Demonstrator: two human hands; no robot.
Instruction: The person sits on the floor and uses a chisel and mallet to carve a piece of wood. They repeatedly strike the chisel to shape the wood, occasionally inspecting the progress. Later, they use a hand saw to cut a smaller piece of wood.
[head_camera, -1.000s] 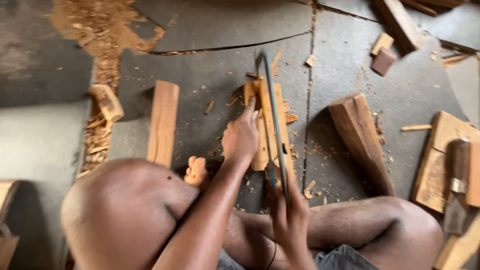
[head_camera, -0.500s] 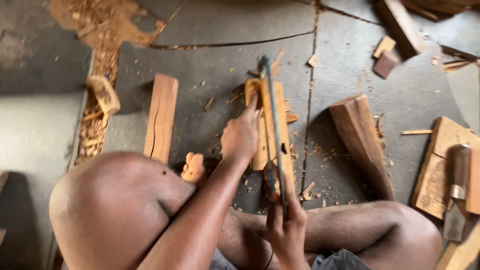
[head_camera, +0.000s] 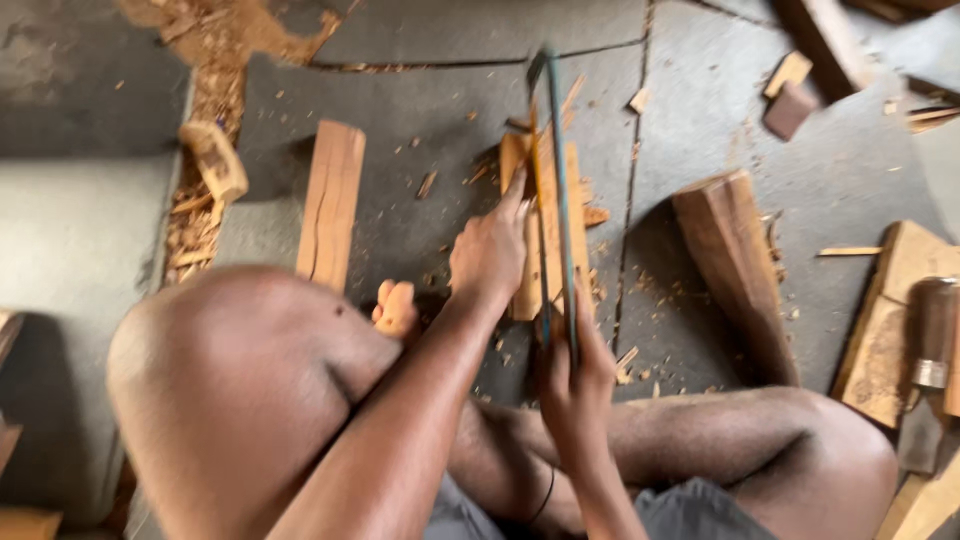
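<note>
While left hand (head_camera: 490, 255) presses the plank (head_camera: 545, 225), right hand (head_camera: 572, 375) apparently grips a saw (head_camera: 558, 190).

Your left hand (head_camera: 490, 255) presses flat on the wooden board (head_camera: 548, 230) on the stone floor (head_camera: 420, 80); your right hand (head_camera: 572, 385) grips the saw (head_camera: 555, 180), blade standing on the board.

Seated person, both bare arms stretched forward between the raised knees.

The left hand (head_camera: 490, 255) lies palm down, wrist straight, fingers pointing toward twelve o'clock, the forefinger stretched furthest ahead. Its forearm runs back toward seven o'clock across the bent left knee. The right hand (head_camera: 572, 375) sits nearer the body, at about four o'clock from the left, fingers curled into a closed fist with knuckles up, and is blurred. Its forearm comes up from six o'clock, a dark band around the wrist.
</note>
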